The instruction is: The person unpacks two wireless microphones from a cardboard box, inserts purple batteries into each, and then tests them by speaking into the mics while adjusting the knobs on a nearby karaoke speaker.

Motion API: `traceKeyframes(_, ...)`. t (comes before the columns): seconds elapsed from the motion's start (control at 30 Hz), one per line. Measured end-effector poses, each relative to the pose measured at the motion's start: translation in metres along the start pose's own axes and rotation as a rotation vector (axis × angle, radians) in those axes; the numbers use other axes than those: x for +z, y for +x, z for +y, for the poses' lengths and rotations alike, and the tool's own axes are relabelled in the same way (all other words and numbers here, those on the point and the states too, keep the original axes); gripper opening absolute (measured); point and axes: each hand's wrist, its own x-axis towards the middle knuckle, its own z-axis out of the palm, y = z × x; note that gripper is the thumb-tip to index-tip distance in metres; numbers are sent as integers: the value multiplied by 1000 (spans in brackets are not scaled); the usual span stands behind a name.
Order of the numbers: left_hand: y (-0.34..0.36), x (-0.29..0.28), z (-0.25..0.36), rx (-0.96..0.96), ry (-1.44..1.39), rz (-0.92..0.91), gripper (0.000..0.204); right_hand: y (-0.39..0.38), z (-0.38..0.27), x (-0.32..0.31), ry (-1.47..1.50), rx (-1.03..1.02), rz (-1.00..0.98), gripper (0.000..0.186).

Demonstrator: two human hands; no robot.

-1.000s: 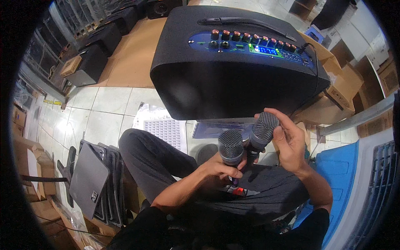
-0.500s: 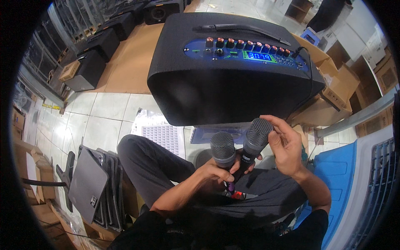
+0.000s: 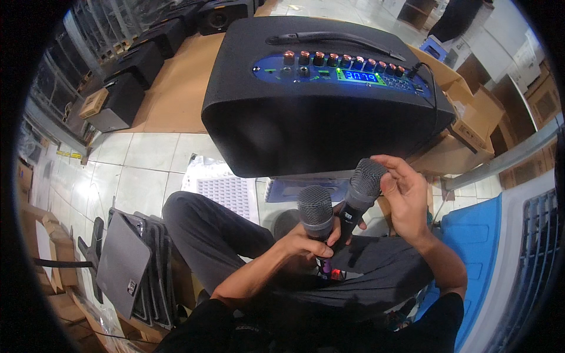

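Your left hand [image 3: 303,247] is clenched around the handles of two wireless microphones [image 3: 338,212] (grey mesh heads up), held over your lap. Your right hand [image 3: 406,197], fingers loosely spread, touches the right one's head. Just beyond stands the black portable speaker [image 3: 318,112], display lit.

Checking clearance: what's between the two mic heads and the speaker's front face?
Nothing solid: in the head view, only open air separates the two microphones from the black speaker; the white perforated sheet lies lower, on the floor.

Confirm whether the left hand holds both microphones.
Yes: the left hand wraps the handles of both microphones, while the right hand touches one head.
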Motion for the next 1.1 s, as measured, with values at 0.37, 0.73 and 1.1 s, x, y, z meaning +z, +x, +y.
traceKeyframes(0.37,4,3,1,-33,-139,-98,20,2,3,-3,46,50,1,47)
traceKeyframes(0.73,8,7,8,-59,-246,-201,20,0,3,-2,134,2,-32,51)
traceKeyframes(1.1,-1,8,6,-4,-135,16,20,-2,7,3,118,2,76,51)
